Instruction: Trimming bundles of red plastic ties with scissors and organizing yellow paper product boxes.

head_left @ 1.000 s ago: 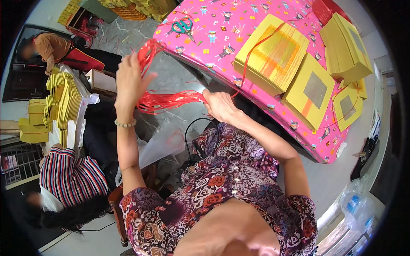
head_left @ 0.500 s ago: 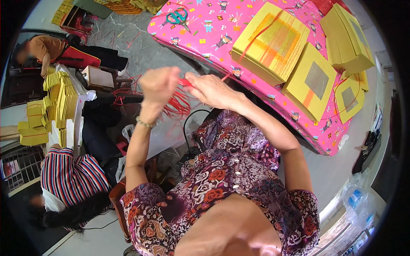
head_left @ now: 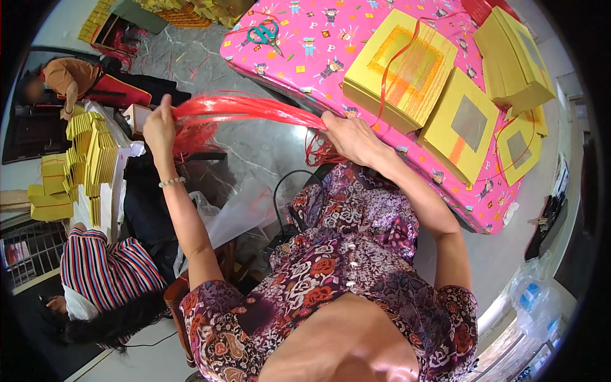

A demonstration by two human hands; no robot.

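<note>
The step in hand appears to be drawing out a long, glossy bundle of thin red plastic strands (head_left: 254, 108), which spans the gap between the two hands beside the table and arches slightly upward; the left hand (head_left: 159, 127) grasps its far left end, though exactly how the fingers close is hidden, while the right hand (head_left: 353, 137) is clenched on the other end near the table edge. Looser red strands hang below both hands, so the next move seems to call for a firm hold at each end and some care against tangling. Most in the way is a single narrow red ribbon (head_left: 382, 95) that trails over a thick stack of yellow card sheets with an orange-bordered square (head_left: 401, 70) and down toward the right hand, where it could snag. On the table with a pink cartoon-print cover (head_left: 299, 63) lie teal-handled scissors (head_left: 264, 35) and a flatter yellow stack with a grey square (head_left: 461, 124). Below the bundle, a translucent plastic bag (head_left: 238, 213) sits near a co-worker in a striped top (head_left: 108, 261)
</note>
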